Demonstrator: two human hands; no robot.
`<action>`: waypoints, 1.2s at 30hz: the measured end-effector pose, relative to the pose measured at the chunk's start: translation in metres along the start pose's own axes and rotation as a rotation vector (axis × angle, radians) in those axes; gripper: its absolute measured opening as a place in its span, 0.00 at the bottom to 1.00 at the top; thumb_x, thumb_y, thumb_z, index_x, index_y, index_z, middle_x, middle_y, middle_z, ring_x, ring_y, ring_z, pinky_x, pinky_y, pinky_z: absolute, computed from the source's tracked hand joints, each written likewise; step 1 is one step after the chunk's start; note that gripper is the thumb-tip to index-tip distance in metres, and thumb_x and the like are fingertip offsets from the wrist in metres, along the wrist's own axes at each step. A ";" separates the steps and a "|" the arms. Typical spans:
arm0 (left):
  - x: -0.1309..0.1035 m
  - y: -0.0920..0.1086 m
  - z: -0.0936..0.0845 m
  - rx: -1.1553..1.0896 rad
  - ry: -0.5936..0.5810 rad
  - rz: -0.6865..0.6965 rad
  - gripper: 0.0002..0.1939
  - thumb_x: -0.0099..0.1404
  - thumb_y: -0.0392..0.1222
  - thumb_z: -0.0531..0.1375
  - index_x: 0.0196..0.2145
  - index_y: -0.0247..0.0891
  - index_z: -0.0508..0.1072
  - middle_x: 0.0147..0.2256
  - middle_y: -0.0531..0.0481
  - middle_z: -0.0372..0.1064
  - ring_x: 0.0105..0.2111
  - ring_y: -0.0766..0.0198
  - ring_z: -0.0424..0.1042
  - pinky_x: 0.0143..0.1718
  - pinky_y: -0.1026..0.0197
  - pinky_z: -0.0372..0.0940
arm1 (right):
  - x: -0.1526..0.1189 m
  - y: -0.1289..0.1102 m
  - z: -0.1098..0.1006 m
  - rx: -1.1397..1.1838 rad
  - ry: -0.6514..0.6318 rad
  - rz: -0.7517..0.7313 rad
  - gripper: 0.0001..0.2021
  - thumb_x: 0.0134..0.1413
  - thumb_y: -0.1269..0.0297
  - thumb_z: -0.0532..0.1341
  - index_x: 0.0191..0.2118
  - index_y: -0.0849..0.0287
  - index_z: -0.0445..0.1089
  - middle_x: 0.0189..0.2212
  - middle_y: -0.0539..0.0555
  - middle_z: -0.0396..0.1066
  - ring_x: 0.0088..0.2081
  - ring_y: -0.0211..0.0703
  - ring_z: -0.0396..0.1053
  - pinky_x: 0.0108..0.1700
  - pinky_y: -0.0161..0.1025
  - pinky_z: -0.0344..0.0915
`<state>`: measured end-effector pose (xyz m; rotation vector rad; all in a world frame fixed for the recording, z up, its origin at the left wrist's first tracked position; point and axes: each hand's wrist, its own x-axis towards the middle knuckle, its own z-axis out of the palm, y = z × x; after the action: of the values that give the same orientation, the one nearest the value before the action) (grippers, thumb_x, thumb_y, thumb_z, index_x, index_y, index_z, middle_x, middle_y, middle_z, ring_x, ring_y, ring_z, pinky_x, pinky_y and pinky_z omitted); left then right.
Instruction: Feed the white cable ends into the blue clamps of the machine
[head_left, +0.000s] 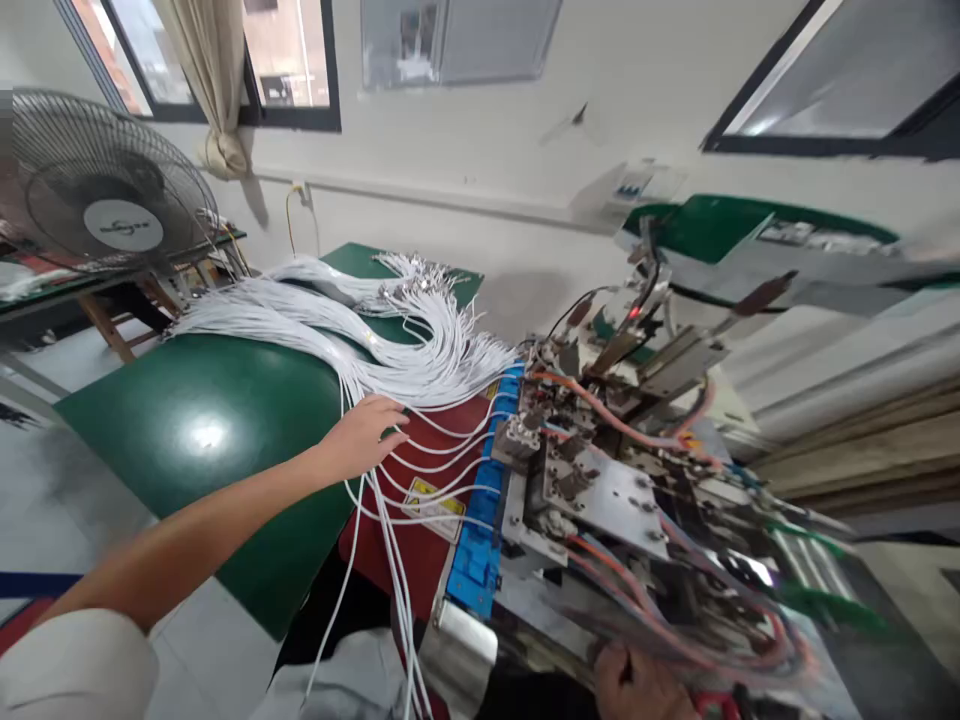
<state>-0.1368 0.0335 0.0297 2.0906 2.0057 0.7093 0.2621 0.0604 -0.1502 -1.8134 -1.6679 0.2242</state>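
Note:
My left hand (366, 437) reaches over a spread of white cables (420, 375), palm down, with a gap between thumb and index finger. Its other fingers are hidden. Several cables pass under it and hang down toward my lap. Others run in curves from beside the hand to a blue slotted strip (480, 545) along the machine's edge. My right hand (641, 685) is low at the bottom edge, next to the front of the machine (607, 490). Blur and the frame's edge hide what its fingers do. A red object (716, 704) lies just right of it.
A green table (202, 430) carries the cable bundles on my left. The dark red surface (405, 560) bears a yellow warning label (435, 505). Orange hoses (611, 410) cross the machine. A large fan (120, 215) stands far left, and a wall with windows closes the back.

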 end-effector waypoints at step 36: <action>-0.069 0.131 0.077 -0.477 -0.326 0.224 0.08 0.62 0.40 0.55 0.38 0.38 0.71 0.33 0.48 0.70 0.31 0.65 0.69 0.34 0.64 0.66 | -0.055 -0.139 -0.087 0.947 -0.417 0.043 0.05 0.51 0.66 0.58 0.30 0.57 0.71 0.27 0.51 0.71 0.28 0.38 0.68 0.32 0.35 0.65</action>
<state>0.0159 -0.0294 0.0027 1.9929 1.2953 0.7350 0.1840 -0.0249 -0.0215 -1.1022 -1.3869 1.2443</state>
